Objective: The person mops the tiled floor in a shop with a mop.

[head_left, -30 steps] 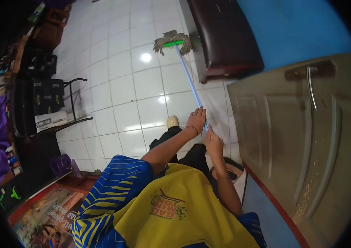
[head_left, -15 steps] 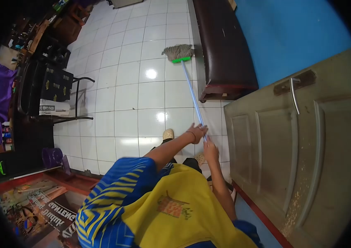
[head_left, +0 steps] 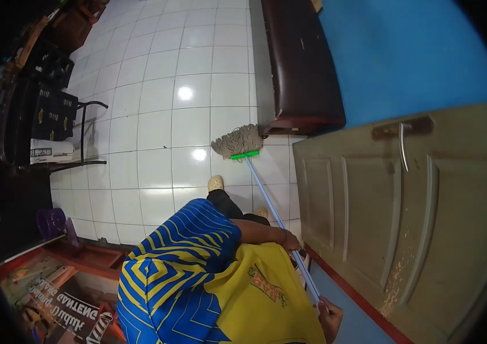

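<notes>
A mop with a light blue pole, a green clamp and grey string strands slants across the view. Its mop head rests on the white tiles, beside the near corner of the bench. My left hand is closed around the pole at mid-length, close to the yellow shirt front; the sleeve and forearm hide little of the pole. Lower down, at the right of my body, my right hand grips the pole near its upper end. Both hands are on the same pole.
A dark padded bench stands along the blue wall. A brown door with a metal handle is on the right. On the left are a black chair and a purple bucket. A red-framed poster lies lower left.
The mop head has come back across the tiles toward my feet. Both hands have drawn down and right toward my body, and they are farther apart on the pole.
</notes>
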`<state>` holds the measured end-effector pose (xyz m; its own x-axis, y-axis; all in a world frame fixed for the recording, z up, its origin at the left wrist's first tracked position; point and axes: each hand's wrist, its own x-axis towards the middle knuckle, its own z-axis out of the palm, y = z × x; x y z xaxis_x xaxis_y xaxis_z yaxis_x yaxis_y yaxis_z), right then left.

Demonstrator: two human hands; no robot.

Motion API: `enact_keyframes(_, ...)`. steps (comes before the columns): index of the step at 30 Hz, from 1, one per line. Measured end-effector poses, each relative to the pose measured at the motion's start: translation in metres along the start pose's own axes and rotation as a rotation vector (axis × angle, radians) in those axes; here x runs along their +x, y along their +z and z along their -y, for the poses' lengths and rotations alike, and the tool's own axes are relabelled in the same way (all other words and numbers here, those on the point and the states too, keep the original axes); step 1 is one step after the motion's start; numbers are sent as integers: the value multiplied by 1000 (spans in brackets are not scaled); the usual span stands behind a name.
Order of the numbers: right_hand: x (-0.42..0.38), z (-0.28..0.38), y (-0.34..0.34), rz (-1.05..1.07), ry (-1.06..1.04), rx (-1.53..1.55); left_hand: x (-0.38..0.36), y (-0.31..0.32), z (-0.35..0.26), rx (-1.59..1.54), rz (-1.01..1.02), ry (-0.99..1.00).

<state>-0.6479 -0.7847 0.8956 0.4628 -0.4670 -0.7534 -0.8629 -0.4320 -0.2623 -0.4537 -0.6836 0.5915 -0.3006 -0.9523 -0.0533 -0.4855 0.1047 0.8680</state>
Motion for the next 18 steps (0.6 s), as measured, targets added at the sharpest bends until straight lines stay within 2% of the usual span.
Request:
enact_keyframes(2,8,32,5,-82,-134,288,-26,-19,-6,38,-153,-139)
enact_keyframes(4,33,56,15,-142,-251,221,-47,-29,2,178,-218,-308)
enact_keyframes(5,44,69,19,-110,-117,229,-61,-29,9,202,-356,-357)
enact_keyframes(6,65,72,27,-108,-164,185,-77,-32,19,236,-493,-412)
enact_keyframes(8,130,77,51,-66,-354,70,-95,-30,54,66,-679,-655)
enact_keyframes(9,156,87,61,-21,-480,-5,-115,-45,56,130,-699,-807)
enact_keyframes(11,184,160,91,157,-384,123,-150,-69,68,146,-762,-1071)
enact_keyframes(12,192,201,112,111,-591,86,-166,-77,78,107,-814,-1184)
enact_keyframes(13,216,234,126,173,-679,-80,-184,-91,76,61,-786,-1240)
enact_keyframes(14,261,243,155,102,-869,-189,-202,-108,70,20,-769,-1300)
enact_keyframes(15,284,272,178,158,-792,-210,-217,-115,70,5,-761,-1274)
enact_keyframes(16,301,300,192,81,-943,-300,-230,-120,68,-2,-745,-1248)
enact_keyframes(18,329,345,214,79,-910,-309,-243,-131,64,-75,-773,-1252)
